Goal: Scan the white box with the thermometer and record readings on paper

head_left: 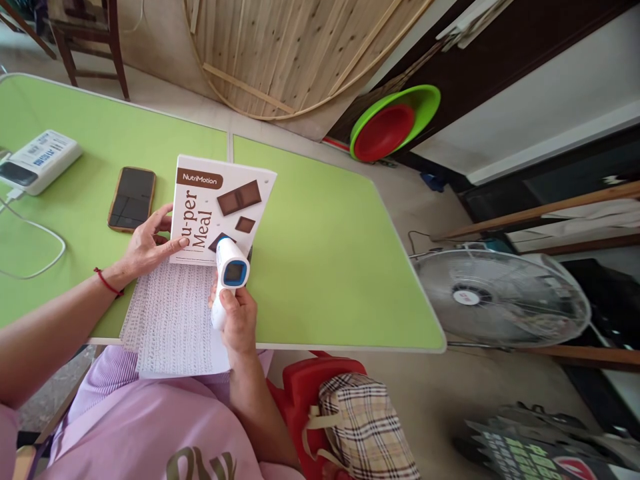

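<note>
My left hand (151, 241) grips the left edge of a white box (213, 223) printed with "NutriMotion" and chocolate pieces, its thumb on the front face. The box stands tilted on the green table. In front of the box, my right hand (239, 320) is wrapped around the handle of a white infrared thermometer (229, 257) with a blue-rimmed screen turned toward me. The screen looks dark, without readable figures. Sheets of paper covered in small writing (173, 320) lie below the box and hang over the table's near edge.
A smartphone (132, 198) and a white power bank (43, 160) with a cable lie on the green table (320, 267) at left. Beyond the table's right end stands a fan (500, 297). A plaid bag (367, 420) rests on a red chair (320, 373) near me.
</note>
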The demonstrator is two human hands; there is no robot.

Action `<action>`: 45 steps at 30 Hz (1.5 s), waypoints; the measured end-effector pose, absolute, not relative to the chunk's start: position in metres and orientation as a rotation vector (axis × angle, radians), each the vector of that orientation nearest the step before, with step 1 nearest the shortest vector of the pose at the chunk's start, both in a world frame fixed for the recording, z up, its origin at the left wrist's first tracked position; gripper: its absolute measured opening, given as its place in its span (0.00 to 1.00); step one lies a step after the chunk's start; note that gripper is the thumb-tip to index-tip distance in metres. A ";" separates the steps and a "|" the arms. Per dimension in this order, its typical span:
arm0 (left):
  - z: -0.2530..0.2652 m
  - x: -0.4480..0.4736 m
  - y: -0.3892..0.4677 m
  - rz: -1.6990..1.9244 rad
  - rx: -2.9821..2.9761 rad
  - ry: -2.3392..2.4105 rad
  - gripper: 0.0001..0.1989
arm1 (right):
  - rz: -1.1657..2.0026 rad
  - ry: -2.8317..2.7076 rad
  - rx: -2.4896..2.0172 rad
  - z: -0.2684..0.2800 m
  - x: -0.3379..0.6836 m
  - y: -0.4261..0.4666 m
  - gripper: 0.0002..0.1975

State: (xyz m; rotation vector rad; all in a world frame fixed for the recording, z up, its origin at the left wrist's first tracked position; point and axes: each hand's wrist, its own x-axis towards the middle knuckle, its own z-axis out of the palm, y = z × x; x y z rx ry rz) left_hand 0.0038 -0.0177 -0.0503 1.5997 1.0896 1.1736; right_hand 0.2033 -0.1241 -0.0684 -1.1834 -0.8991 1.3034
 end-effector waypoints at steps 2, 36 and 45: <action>-0.049 0.004 -0.018 1.168 1.594 1.096 0.40 | 1.304 -0.900 -1.188 -0.068 0.203 -0.124 0.19; -0.045 0.002 -0.017 1.109 1.611 1.064 0.36 | 1.353 -0.848 -1.158 -0.066 0.200 -0.123 0.19; -0.043 -0.006 -0.013 1.039 1.789 1.208 0.39 | 1.326 -0.833 -1.156 -0.059 0.199 -0.123 0.18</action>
